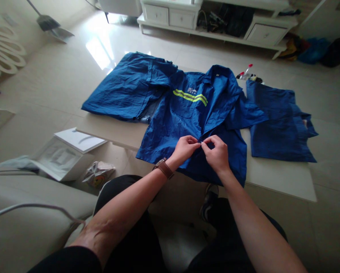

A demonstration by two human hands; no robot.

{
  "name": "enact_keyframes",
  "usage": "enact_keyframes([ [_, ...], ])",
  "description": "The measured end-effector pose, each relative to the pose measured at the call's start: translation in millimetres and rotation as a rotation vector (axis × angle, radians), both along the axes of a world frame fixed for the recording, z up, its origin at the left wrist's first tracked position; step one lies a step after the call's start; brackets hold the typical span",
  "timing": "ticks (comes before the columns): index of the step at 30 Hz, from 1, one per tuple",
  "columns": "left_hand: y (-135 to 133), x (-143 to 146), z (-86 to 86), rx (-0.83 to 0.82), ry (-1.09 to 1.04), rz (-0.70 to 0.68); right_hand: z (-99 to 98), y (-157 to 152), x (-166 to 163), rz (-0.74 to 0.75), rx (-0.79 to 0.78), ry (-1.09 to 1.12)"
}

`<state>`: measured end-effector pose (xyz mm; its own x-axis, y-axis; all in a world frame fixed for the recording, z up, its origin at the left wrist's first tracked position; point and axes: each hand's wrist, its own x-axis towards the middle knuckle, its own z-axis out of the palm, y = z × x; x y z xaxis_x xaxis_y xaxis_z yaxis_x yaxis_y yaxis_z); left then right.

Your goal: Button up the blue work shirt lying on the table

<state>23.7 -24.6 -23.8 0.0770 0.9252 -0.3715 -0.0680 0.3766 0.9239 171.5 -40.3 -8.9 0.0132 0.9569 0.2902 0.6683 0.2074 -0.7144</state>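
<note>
A blue short-sleeved work shirt (172, 125) with a yellow-green reflective stripe across the chest lies face up on the table, its collar pointing away from me. The upper front hangs apart, while lower down both my hands meet at the front edge. My left hand (187, 147) pinches the cloth of the shirt there, thumb and forefinger together. Opposite it, fingertips almost touching, my right hand (215, 149) pinches the same edge. A tiny button seems to sit between the fingertips, too small to make out surely.
Folded blue garments (124, 89) lie left on the pale table (280, 178), and another blue garment (274, 121) lies right. Red-capped bottles (247, 70) stand behind. An open white box (64, 159) and crumpled bag (99, 172) are near the sofa (39, 197). A white cabinet (170, 17) stands beyond.
</note>
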Motion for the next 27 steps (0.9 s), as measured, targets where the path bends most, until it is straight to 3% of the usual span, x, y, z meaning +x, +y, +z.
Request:
enact_keyframes([
  [6,0.4,-2.0,-3.9,0.055,0.075,-0.068,2.1,0.1,-1.2,-0.001,-0.032,-0.019],
  [27,2.1,0.2,1.1,0.128,0.049,-0.085,3.6,2.5,0.2,-0.010,-0.083,0.068],
])
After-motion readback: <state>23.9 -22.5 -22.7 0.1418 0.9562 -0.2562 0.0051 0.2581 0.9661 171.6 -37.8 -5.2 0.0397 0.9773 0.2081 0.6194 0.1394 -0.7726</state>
